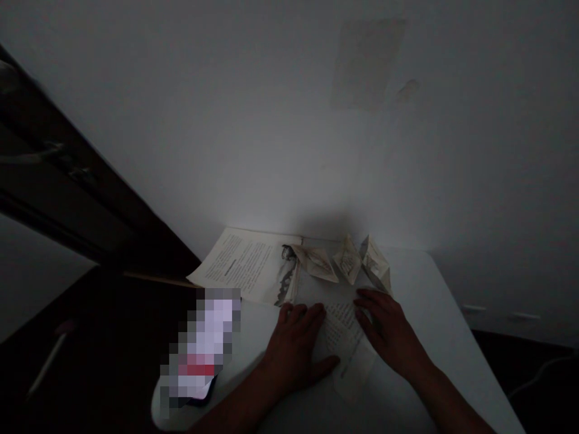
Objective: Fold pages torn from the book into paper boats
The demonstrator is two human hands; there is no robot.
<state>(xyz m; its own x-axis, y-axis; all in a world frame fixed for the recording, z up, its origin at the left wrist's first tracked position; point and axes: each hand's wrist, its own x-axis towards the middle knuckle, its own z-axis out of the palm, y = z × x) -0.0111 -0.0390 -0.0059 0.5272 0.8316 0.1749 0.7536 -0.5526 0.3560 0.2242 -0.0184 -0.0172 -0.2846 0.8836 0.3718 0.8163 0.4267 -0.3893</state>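
Note:
A partly folded sheet of printed paper (pixel 350 349) lies on the white table between my hands. My left hand (pixel 296 346) rests at its left side, palm down, fingers spread and thumb reaching toward the sheet's lower part. Over the sheet's upper right edge is my right hand (pixel 382 328), its fingers stretched out and apart. Beyond them stand folded paper boats: one (pixel 319 263) beside the book, a second (pixel 347 262) in the middle, and a third (pixel 376 263) at the right. Dim light hides the finer folds.
An open book (pixel 244 265) lies at the table's back left, near the wall (pixel 271 150). A phone with a blurred, lit screen (pixel 203 349) is at the left edge of the table (pixel 416 277). A dark door (pixel 67 175) stands left.

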